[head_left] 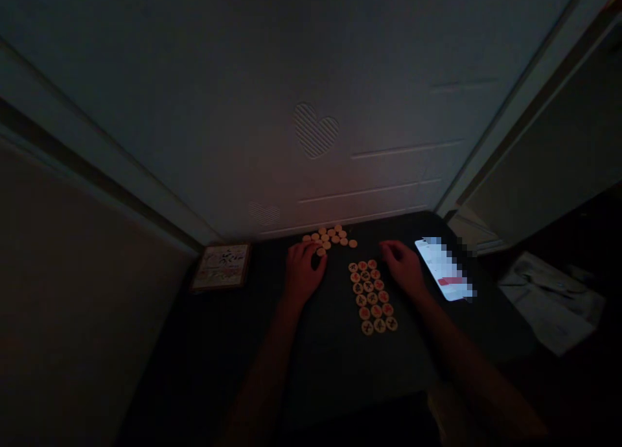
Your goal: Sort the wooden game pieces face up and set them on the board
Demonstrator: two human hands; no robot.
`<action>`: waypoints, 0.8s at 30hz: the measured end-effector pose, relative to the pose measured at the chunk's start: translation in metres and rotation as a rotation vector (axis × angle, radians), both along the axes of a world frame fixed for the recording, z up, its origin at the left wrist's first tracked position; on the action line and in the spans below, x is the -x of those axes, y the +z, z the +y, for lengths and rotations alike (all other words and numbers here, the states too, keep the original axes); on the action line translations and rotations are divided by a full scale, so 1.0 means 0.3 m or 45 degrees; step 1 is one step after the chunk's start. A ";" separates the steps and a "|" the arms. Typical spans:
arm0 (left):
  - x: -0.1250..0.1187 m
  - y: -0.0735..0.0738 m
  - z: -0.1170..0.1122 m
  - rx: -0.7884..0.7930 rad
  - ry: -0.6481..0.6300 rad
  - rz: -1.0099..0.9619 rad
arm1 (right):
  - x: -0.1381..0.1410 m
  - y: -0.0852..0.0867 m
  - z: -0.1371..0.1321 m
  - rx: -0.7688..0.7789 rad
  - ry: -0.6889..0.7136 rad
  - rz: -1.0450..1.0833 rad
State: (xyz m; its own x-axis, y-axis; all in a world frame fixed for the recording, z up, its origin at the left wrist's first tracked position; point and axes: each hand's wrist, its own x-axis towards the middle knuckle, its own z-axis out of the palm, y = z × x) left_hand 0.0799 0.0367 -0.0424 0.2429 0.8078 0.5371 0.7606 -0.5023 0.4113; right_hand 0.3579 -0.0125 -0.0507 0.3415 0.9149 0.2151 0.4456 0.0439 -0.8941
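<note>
My left hand [305,269] has its thumb and fingers closed around a round wooden Chinese chess piece [321,252], at the near edge of a loose group of pieces [335,236] lying with blank-looking faces up. To the right, several more pieces stand in three neat columns [372,298], flat on the dark table, with red and black characters facing up. My right hand [403,263] rests beside the upper right end of these columns. Its fingers are curled together and no piece shows in them. Dim light blurs the finger details.
A flat box with a printed lid [221,267] lies at the table's left. A phone with a lit screen [444,269] lies right of my right hand. Behind the dark table [330,363] rises a pale panel with a heart relief [315,131]. White papers or bags [551,301] lie beyond the right edge.
</note>
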 end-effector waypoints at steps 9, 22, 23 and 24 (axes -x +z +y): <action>0.047 -0.039 0.042 0.055 0.018 0.016 | 0.010 0.031 0.123 0.071 0.276 -0.097; 0.044 -0.023 0.019 0.090 -0.027 0.043 | 0.033 0.012 0.207 -0.230 0.693 -0.564; 0.042 -0.021 0.017 0.086 -0.031 0.035 | 0.033 0.011 0.208 -0.232 0.710 -0.574; 0.041 -0.018 0.015 0.077 -0.035 0.024 | 0.034 0.009 0.209 -0.232 0.719 -0.580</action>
